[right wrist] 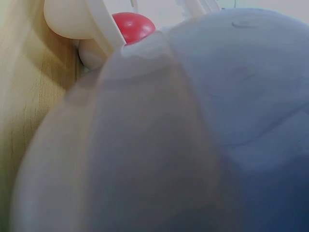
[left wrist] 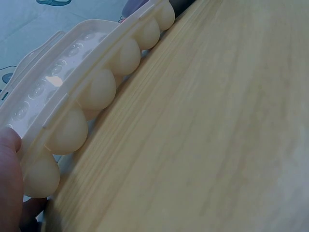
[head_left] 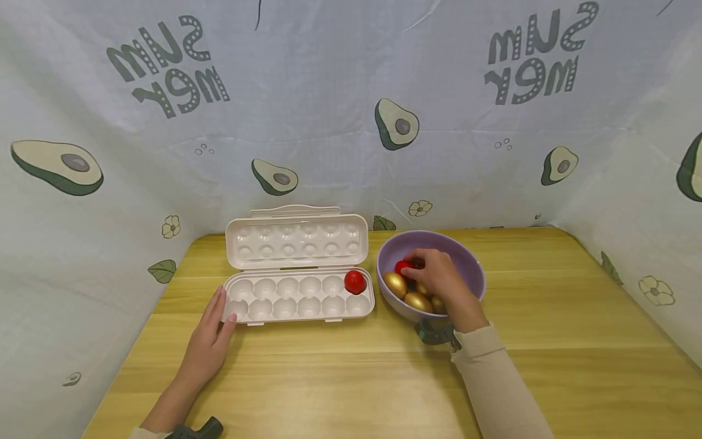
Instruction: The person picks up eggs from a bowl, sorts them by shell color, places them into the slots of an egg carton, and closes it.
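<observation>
A white plastic egg tray [head_left: 296, 317] lies with its lid [head_left: 296, 244] raised back; one red egg [head_left: 354, 282] sits in the back-row cup at its right end. My left hand [head_left: 207, 338] rests at the tray's left end, fingers straight along the side and thumb on the front corner; in the left wrist view the thumb [left wrist: 9, 139] lies on the rim. Inside the purple bowl [head_left: 468, 265], my right hand [head_left: 439, 274] pinches another red egg [head_left: 403, 267] between thumb and fingers. Several gold eggs [head_left: 418, 301] lie beneath it, partly hidden by the hand and wrist.
The bowl stands close to the tray's right end, its outer wall [right wrist: 145, 145] filling much of the right wrist view. Both are on a wood-grain table [head_left: 329, 378]. A pale cloth printed with avocados [head_left: 397, 124] hangs behind and at both sides.
</observation>
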